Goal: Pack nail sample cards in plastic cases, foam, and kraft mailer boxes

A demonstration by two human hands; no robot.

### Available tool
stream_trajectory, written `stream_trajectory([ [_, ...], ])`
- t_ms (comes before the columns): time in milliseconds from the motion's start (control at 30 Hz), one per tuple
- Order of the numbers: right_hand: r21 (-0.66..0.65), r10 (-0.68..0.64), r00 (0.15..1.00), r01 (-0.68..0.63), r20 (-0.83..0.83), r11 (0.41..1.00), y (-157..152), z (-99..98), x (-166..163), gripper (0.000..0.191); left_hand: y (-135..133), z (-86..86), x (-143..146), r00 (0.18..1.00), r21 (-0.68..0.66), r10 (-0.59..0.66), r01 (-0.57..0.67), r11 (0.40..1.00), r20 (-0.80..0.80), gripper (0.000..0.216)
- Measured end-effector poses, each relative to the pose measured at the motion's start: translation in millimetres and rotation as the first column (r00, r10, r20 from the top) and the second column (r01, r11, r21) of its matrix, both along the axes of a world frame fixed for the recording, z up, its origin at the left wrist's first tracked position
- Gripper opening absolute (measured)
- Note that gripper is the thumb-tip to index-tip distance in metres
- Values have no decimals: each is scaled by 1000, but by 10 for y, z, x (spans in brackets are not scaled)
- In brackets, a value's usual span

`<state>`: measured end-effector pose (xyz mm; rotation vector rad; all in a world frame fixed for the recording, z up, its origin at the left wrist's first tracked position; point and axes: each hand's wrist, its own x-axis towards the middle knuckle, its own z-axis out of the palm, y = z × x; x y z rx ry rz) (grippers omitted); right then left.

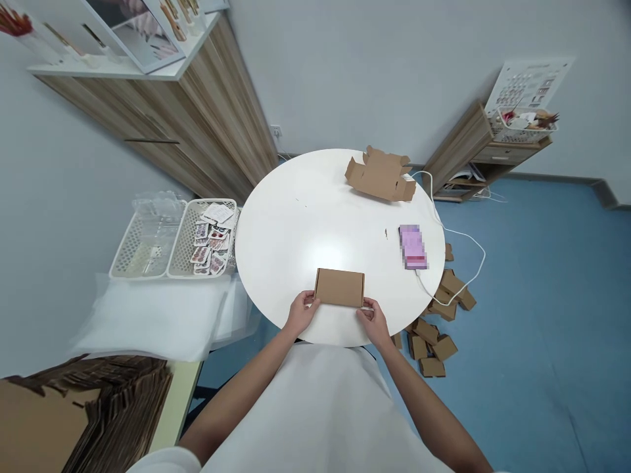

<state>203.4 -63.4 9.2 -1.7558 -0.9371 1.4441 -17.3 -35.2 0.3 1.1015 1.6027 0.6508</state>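
A closed brown cardboard box (340, 287) lies near the front edge of the white oval table (286, 217). My left hand (302, 311) grips its left end, thumb toward the front corner and fingers along the side. At the right end, my right hand (373, 320) holds the front corner between thumb and fingers. Farther back on the table is an unfolded cardboard box blank (379, 174), its flaps partly raised. To the right sits a pixelated purple phone-like object (413, 247) with a white cable (463, 233) running from it.
Left of the table stand two white baskets, one with printed cards (211, 246), the other with clear plastic packaging (155, 226). Stacked flat cardboard (118, 407) and translucent sheets (152, 315) lie nearer me. Several small boxes (428, 341) are on the blue floor at right. Cabinets (197, 112) line the wall.
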Motion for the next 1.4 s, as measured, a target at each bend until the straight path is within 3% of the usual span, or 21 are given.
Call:
stream_trajectory([
  [200,-91,-5,1000,5,-6,996,109,54,35,67,124,45,-8,984,32,-77,84,996,-161,63],
  [400,-139,-66,983,42,-172,989,38,209,-120,70,224,95,3,941,94,-268,292,952,-207,57],
  [567,-157,-213,968,192,-131,969,-336,234,-382,63,-13,80,-101,928,70,-319,338,939,-193,58],
  [733,-161,-271,955,251,-122,955,-680,243,-616,57,-293,-14,-195,929,73,-286,310,948,-233,61],
  [867,-169,-300,941,274,-158,947,-813,272,-678,56,-333,-50,-176,921,82,-300,328,941,-248,59],
  [1067,-250,-344,928,303,-143,920,-926,335,-592,80,-256,34,-87,889,49,-392,413,909,-236,60],
  [1233,-240,-321,938,284,-132,928,-963,369,-399,76,-216,89,100,859,52,-440,468,882,-262,59],
  [1400,-226,-335,927,294,-169,929,-979,363,-12,76,-168,172,521,882,43,-418,437,898,-218,58],
])
